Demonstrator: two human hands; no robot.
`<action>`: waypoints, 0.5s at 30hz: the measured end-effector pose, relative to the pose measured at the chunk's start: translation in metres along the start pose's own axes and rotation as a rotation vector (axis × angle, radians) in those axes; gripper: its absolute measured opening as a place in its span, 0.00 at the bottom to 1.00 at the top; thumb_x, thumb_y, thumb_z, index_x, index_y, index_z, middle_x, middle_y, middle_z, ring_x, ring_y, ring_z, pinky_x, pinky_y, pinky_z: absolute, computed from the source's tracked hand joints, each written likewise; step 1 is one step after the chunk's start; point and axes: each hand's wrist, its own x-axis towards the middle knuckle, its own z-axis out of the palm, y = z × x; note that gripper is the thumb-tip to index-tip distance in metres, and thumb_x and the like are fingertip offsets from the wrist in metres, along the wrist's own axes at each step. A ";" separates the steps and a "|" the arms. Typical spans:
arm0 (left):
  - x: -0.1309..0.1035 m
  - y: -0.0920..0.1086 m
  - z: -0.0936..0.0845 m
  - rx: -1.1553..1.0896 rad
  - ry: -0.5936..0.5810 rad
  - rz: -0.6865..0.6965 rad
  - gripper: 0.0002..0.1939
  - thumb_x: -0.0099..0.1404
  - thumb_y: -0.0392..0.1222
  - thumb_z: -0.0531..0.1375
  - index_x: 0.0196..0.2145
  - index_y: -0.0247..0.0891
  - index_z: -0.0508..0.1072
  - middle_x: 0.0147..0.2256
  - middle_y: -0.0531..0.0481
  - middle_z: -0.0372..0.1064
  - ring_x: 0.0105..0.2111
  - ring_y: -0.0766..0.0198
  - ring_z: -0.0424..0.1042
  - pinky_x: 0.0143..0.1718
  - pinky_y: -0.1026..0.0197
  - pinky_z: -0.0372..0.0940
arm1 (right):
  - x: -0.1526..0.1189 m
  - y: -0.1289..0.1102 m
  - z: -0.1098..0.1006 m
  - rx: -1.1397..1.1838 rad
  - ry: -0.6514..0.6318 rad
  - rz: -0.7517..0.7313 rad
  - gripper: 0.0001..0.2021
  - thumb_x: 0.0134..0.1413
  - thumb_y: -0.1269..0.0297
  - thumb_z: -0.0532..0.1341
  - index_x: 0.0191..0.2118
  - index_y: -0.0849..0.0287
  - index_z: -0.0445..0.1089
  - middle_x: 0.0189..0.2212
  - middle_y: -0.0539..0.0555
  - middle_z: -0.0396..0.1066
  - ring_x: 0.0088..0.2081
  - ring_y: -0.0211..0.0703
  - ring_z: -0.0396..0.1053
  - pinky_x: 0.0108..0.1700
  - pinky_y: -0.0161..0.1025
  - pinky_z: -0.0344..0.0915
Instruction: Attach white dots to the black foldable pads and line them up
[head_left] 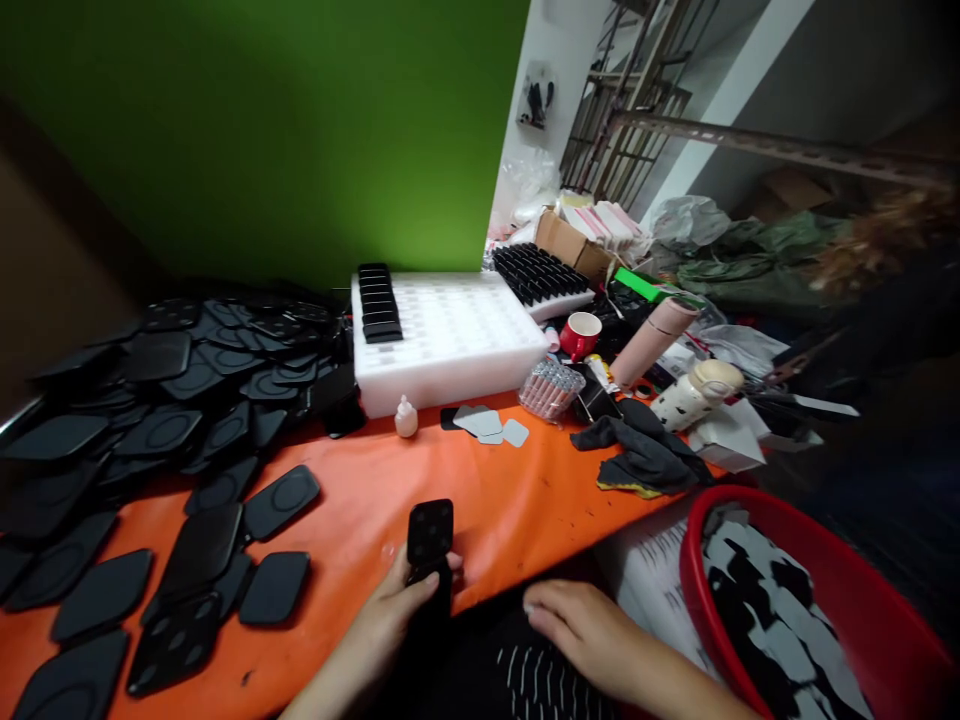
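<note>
My left hand is closed around a black hinged folding pad. Its raised square panel shows several round dots, and its lower part is dark against my lap. To the right, my right hand hovers over the table's front edge with thumb and fingers pressed together. Whatever its fingertips hold, if anything, is too small to tell. Grey and white rounded cards lie on the orange table cover, close to a small squeeze bottle.
Many black square pads are heaped at left. A white foam tray holds a row of black pieces. At right stand a red mug, a pink bottle and a dark cloth. A red basin sits below, holding black-and-white scraps.
</note>
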 end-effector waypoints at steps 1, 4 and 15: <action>-0.003 -0.001 0.001 0.082 0.003 0.042 0.14 0.56 0.42 0.59 0.41 0.36 0.70 0.42 0.44 0.69 0.47 0.51 0.66 0.54 0.48 0.54 | 0.009 -0.018 0.001 0.032 0.070 -0.016 0.14 0.60 0.62 0.47 0.39 0.56 0.68 0.34 0.51 0.71 0.36 0.38 0.67 0.38 0.32 0.58; -0.013 -0.004 0.006 0.352 0.050 0.177 0.21 0.58 0.42 0.55 0.50 0.37 0.64 0.50 0.44 0.63 0.54 0.53 0.59 0.57 0.50 0.50 | 0.038 -0.060 0.006 0.077 0.178 -0.111 0.13 0.61 0.63 0.46 0.39 0.57 0.67 0.35 0.52 0.70 0.37 0.38 0.66 0.38 0.32 0.58; -0.026 -0.009 -0.003 0.935 0.063 0.337 0.29 0.64 0.36 0.44 0.62 0.37 0.39 0.62 0.43 0.42 0.60 0.60 0.46 0.60 0.51 0.43 | 0.067 -0.085 0.011 -0.197 0.133 -0.200 0.11 0.58 0.60 0.48 0.35 0.58 0.65 0.31 0.52 0.69 0.32 0.39 0.65 0.34 0.34 0.56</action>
